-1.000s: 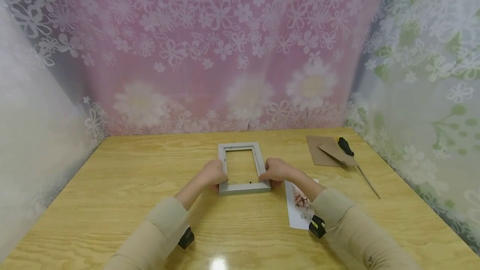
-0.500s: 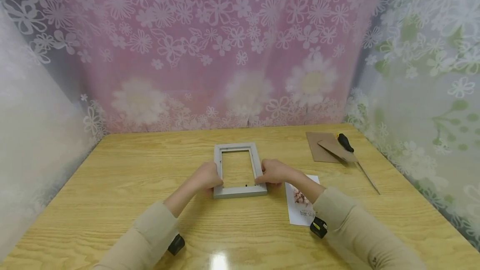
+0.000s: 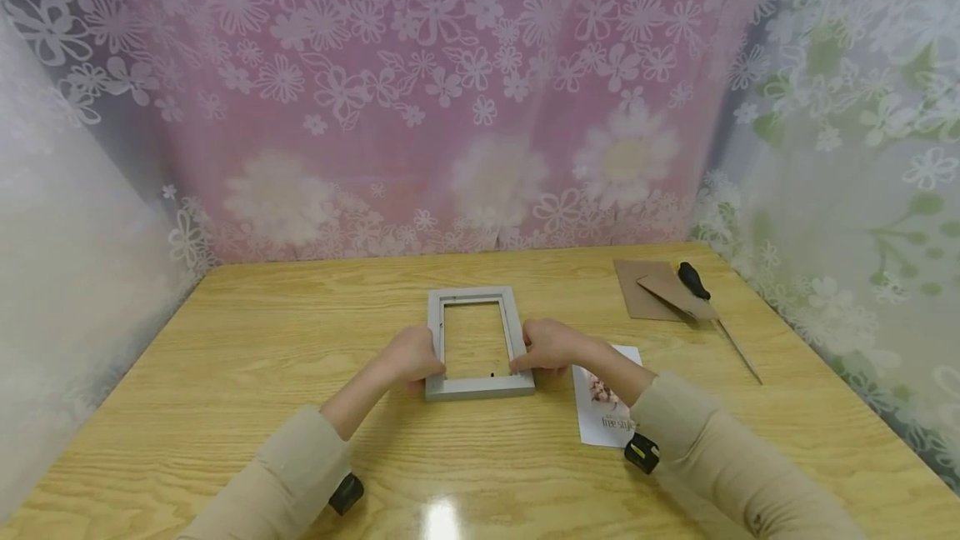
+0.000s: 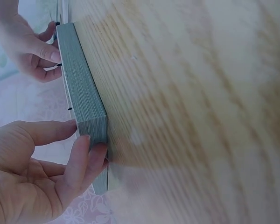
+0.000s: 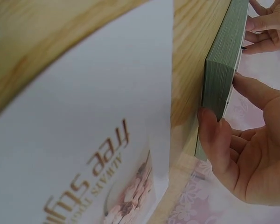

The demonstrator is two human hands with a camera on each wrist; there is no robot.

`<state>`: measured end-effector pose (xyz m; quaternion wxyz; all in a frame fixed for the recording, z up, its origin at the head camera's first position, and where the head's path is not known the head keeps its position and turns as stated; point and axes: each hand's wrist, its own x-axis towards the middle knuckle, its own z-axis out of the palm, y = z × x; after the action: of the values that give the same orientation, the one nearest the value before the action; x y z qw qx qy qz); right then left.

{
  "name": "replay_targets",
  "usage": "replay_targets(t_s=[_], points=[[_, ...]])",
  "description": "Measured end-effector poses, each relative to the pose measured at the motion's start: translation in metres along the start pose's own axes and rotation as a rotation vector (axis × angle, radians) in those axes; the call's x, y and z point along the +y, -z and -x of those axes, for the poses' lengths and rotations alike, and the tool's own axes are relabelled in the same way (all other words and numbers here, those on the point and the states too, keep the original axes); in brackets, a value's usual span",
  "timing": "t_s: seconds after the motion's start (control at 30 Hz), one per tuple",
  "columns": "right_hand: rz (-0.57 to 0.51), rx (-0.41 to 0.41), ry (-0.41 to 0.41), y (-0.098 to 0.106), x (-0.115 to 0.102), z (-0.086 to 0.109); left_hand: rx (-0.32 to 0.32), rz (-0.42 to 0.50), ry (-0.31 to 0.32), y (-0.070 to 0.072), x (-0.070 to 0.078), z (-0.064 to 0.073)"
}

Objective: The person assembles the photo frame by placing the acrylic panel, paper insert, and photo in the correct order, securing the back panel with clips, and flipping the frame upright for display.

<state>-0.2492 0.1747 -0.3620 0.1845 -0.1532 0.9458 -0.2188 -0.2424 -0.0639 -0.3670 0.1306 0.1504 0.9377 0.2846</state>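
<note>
Left hand (image 3: pixel 412 357): pinching the frame (image 3: pixel 480 391) by its left side.
Right hand (image 3: pixel 553 345): pinching its right side.
Frame: between both hands, at the counter (image 3: pixel 225 373); uneven lifting could twist it.
Tab (image 3: pixel 492 374): between the hands; a straying thumb could get pricked.
Print (image 3: pixel 592 423): just beside the right hand; a dragging wrist could crease it.

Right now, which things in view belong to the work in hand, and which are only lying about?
In the work: grey frame; left hand and right hand, both gripping it.

Apparently just lying about: printed sheet; brown boards; black-handled tool.
</note>
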Motion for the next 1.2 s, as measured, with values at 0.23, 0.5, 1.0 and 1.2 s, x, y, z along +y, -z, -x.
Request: replay_targets(t_s=[0.23, 0.5, 1.0, 1.2], points=[[0.049, -0.021, -0.002, 0.001, -0.004, 0.004, -0.012, -0.002, -0.001, 0.0, -0.001, 0.003], [0.105, -0.031, 0.0, 0.001, -0.007, 0.006, -0.012, -0.015, -0.04, 0.001, 0.0, 0.005], [0.131, -0.036, 0.019, 0.003, -0.006, 0.007, 0.015, -0.059, -0.031, 0.0, 0.002, 0.002], [0.139, -0.041, 0.013, 0.004, -0.006, 0.006, 0.126, -0.112, -0.008, 0.001, 0.0, -0.014]])
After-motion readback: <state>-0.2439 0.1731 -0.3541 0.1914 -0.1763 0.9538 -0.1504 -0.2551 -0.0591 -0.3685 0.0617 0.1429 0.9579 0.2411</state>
